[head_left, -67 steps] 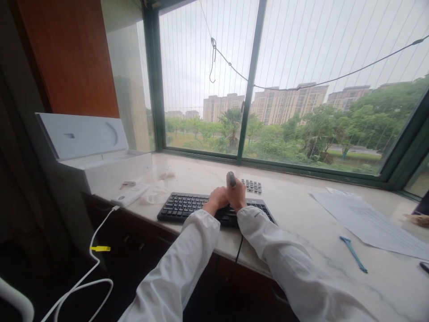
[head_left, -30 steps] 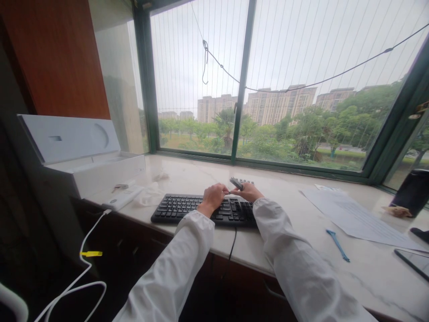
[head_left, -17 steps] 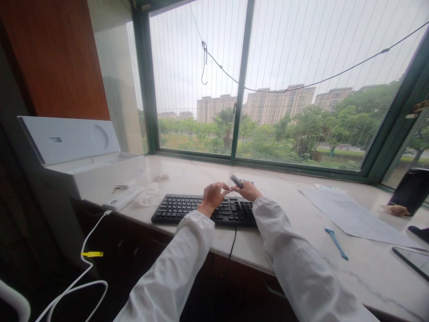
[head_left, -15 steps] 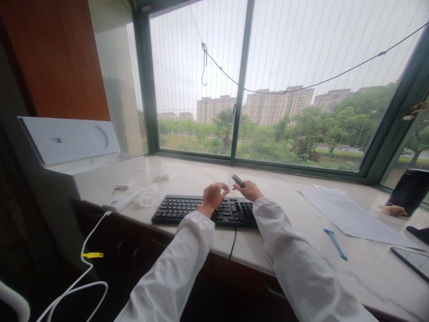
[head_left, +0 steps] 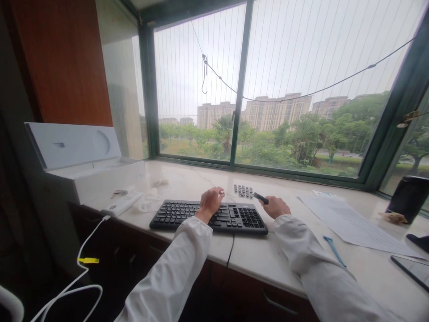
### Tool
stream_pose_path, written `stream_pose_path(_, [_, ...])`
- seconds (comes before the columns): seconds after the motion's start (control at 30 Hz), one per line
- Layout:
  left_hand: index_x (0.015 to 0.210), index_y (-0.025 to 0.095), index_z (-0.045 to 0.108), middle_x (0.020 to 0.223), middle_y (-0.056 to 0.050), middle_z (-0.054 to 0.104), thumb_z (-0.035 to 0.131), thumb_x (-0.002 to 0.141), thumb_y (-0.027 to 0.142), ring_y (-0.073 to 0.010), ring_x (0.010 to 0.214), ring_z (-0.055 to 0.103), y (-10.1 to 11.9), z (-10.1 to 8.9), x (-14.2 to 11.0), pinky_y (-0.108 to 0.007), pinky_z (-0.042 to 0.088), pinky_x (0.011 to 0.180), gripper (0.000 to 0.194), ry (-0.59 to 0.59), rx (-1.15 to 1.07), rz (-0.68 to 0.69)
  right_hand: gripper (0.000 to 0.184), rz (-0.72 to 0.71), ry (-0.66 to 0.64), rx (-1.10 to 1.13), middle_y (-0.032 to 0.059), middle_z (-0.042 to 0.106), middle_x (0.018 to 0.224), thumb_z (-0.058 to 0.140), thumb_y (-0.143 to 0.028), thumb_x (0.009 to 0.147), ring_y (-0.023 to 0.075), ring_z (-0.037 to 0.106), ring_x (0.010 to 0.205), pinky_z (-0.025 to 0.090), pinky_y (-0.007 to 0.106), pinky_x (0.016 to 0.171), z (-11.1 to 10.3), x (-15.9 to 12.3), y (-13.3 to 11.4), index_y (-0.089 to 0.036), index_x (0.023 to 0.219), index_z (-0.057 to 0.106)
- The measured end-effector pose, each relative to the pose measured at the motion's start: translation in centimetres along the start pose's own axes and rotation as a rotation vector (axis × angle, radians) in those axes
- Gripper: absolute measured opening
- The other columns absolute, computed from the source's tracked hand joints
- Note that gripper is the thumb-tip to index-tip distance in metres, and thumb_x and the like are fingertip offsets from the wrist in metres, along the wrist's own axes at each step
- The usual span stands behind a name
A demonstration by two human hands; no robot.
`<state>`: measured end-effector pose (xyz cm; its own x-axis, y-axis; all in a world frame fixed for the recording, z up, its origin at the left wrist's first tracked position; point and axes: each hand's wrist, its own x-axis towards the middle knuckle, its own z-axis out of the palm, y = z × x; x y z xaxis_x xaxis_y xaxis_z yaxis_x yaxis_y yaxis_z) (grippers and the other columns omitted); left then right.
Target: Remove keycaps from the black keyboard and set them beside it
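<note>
A black keyboard [head_left: 187, 219] lies along the counter's front edge, and the number pad [head_left: 250, 218] at its right end shows bare key sockets. Several loose keycaps [head_left: 243, 191] stand in rows just behind it. My left hand [head_left: 210, 203] is over the middle of the keyboard, fingertips pinched together; a tiny bit of something seems to be between them, too small to name. To the right of the keyboard, my right hand [head_left: 276, 206] is closed around a short dark stick-like tool [head_left: 260, 198], whose tip points left at the loose keycaps.
At the left stands an open white box [head_left: 107, 179], with a white power strip [head_left: 122, 203] and crumpled plastic [head_left: 149, 201] by it. Right of the hands lie paper sheets [head_left: 348, 219], a blue plastic tool [head_left: 334, 250] and a phone [head_left: 410, 270]. A window [head_left: 194, 158] runs behind the counter.
My right hand has moved right, away from my left hand, with the dark tool still in it. The rows of keycaps and the number pad have come into sight.
</note>
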<state>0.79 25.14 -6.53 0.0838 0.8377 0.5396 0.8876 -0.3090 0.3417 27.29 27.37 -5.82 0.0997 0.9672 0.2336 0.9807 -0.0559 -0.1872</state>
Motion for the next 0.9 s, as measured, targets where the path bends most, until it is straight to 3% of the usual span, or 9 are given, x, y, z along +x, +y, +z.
stream_pose_path(0.37, [0.1,0.031,0.064,0.101,0.003,0.067,0.05,0.089,0.036,-0.0161,0.091,0.061,0.6,-0.6,0.8,-0.027,0.045,0.078,0.019,-0.008,0.144,0.06,0.034,-0.042,-0.034,-0.001,0.0117,0.066,0.093,0.046,-0.044,0.082,0.0264,0.062,0.085,0.045,0.034,0.068,0.4,-0.1,0.0,-0.022,0.096,0.068])
stream_pose_path(0.57, [0.099,0.028,0.067,0.101,0.0,0.068,0.052,0.086,0.036,-0.0186,0.094,0.059,1.1,-0.4,5.7,-0.03,0.044,0.085,0.021,-0.16,0.267,0.098,0.033,-0.066,-0.011,-0.033,0.0132,0.066,0.093,0.048,-0.039,0.08,0.026,0.063,0.085,0.045,0.034,0.069,0.5,0.1,-0.1,-0.018,0.096,0.067])
stream_pose_path(0.77, [0.098,0.026,0.069,0.105,-0.003,0.067,0.054,0.083,0.034,-0.0186,0.095,0.059,1.2,3.6,12.4,-0.028,0.044,0.086,0.023,-0.381,0.371,0.064,0.03,-0.083,-0.02,-0.077,0.014,0.065,0.092,0.049,-0.036,0.08,0.025,0.063,0.083,0.046,0.033,0.067,0.5,0.1,-0.2,-0.016,0.095,0.066])
stream_pose_path(0.9, [0.094,0.025,0.07,0.102,-0.004,0.068,0.057,0.08,0.031,-0.0193,0.094,0.06,0.6,7.3,15.4,-0.029,0.045,0.084,0.02,-0.412,0.39,0.066,0.025,-0.095,-0.032,-0.106,0.0137,0.065,0.09,0.051,-0.031,0.079,0.0251,0.063,0.083,0.045,0.032,0.066,0.7,0.2,0.0,-0.016,0.092,0.066])
